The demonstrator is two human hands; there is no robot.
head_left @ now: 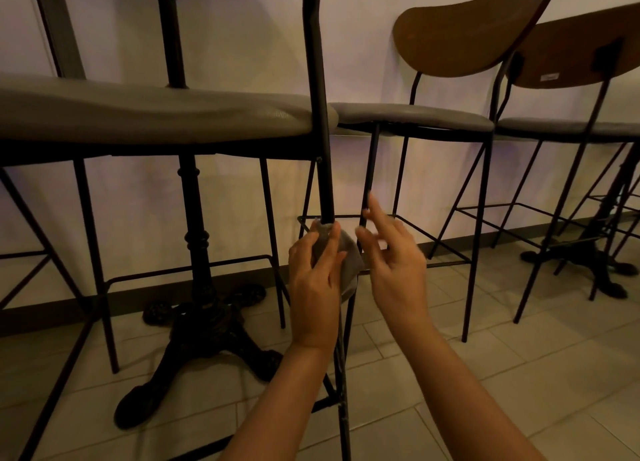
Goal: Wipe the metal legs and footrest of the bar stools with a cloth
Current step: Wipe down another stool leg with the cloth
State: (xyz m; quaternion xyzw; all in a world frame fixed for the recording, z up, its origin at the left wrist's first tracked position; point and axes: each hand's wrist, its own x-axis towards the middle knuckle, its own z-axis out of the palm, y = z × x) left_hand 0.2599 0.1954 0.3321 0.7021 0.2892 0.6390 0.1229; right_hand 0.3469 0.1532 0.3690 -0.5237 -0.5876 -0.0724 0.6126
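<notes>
Stools stand in a row on a floor (519,374) of pale tiles, next to a light wall (242,37) with a dark strip along its bottom. The room is dim. The nearest stool (156,114) has a gray padded seat and thin black metal legs. One black leg (322,121) runs down the middle of the view. The left hand (313,284) wraps a gray cloth (348,256) around this leg, a little way below the seat. Its fingers curl around the cloth and the leg, and a loose corner of cloth hangs out on the right side.

The right hand (394,263) is just beside the cloth. Its fingers are spread and loose, and it holds nothing. It looks a bit blurry. Its fingertips are up close to a thin leg of the next stool (415,114), which has a brown curved back. A third stool (571,62) with the same kind of back stands to the right of it.

A thick black table post (194,218) with curly feet stands behind the nearest stool. Another table foot (588,263) like it sits far to the right. Thin black footrest bars (187,270) join the stool legs low down, and many legs and bars cross each other around the hands.
</notes>
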